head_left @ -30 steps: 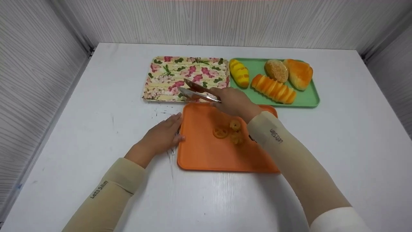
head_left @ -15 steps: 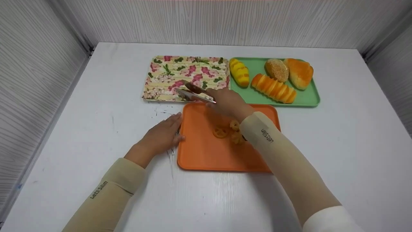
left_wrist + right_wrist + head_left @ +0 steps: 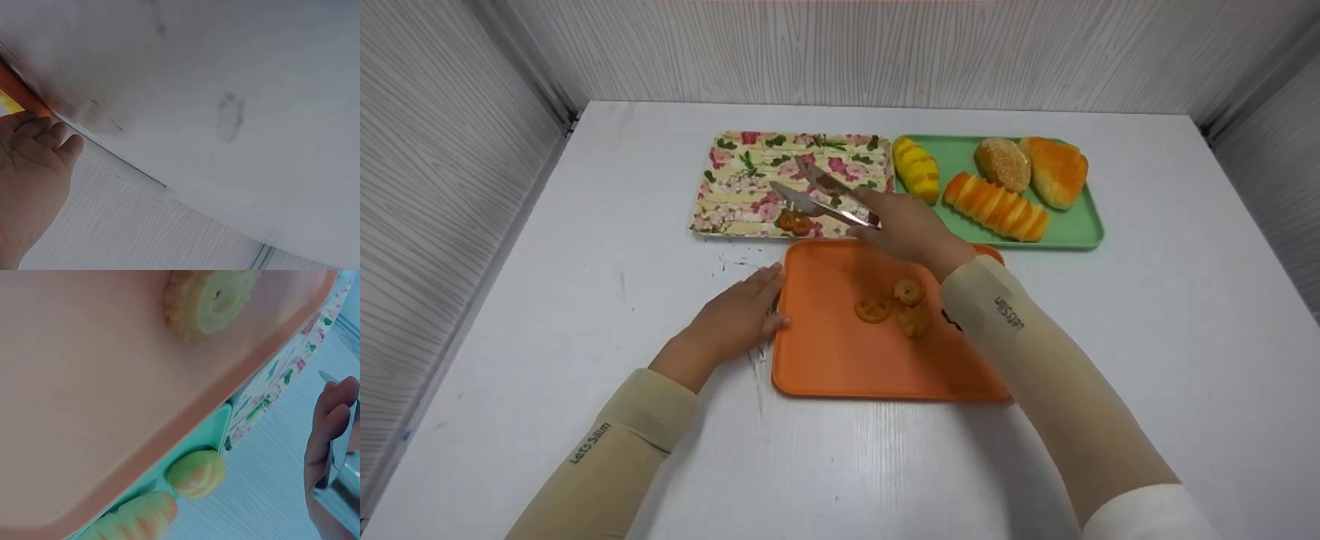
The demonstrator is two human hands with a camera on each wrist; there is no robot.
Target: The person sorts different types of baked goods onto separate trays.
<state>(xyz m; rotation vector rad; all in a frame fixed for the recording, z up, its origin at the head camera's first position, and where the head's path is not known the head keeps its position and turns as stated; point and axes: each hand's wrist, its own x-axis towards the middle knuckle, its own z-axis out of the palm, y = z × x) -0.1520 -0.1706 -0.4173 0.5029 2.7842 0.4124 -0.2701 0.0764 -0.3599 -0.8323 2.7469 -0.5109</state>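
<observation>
My right hand [image 3: 911,229] grips a pair of metal tongs [image 3: 829,210], whose two arms stand apart over the floral tray [image 3: 735,187]. A small brown cookie-like piece [image 3: 793,223] lies near that tray's front edge, below the tongs' tips. My left hand [image 3: 735,315] rests at the left side of the orange tray [image 3: 825,367], its fingers fairly straight along the rim and its thumb touching it. On the orange tray sit a round cookie with cut-outs [image 3: 874,308], a ring-shaped cookie [image 3: 908,291] and another cookie [image 3: 913,321]. The right wrist view shows a scalloped cookie [image 3: 214,298] close up.
A green tray [image 3: 1080,236] at the back right bears a yellow bread roll [image 3: 917,169], a sliced loaf [image 3: 997,206], a seeded bun [image 3: 1003,165] and a golden bun [image 3: 1057,172]. All trays stand on a white table [image 3: 622,187] with panelled walls behind and beside it.
The tongs have opened wider and moved up and slightly right, off the brown cookie-like piece, which now lies in plain view on the floral tray. The left hand stays put.
</observation>
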